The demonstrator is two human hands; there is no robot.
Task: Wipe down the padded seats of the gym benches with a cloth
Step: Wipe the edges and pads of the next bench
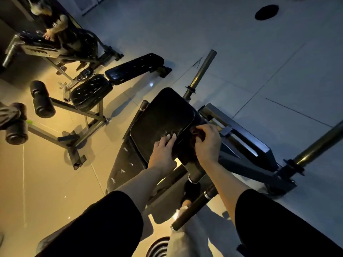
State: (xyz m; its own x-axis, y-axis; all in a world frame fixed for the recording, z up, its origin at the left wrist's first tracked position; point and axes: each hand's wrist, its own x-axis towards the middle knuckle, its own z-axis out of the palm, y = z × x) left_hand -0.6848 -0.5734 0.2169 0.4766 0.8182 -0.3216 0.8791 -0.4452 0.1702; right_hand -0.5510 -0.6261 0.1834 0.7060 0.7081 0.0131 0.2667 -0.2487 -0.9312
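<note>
A black padded seat (pixel 163 115) tops the bench right in front of me. My left hand (pixel 164 153) rests on the pad's near edge with its fingers laid flat on the surface. My right hand (pixel 207 143) is curled at the pad's right edge and grips a dark cloth (pixel 194 132), which is bunched against the side of the pad. The dim light hides most of the cloth. Below the pad the bench's worn lower cushion (pixel 128 160) shows white scuffs.
A second bench with cracked black pads (pixel 91 91) and foam rollers (pixel 41 99) stands to the left. A person (pixel 55 25) bends over another bench at the far left. Metal bars (pixel 202 71) and a steel frame (pixel 246 138) flank my bench on the right. A weight plate (pixel 157 247) lies by my feet.
</note>
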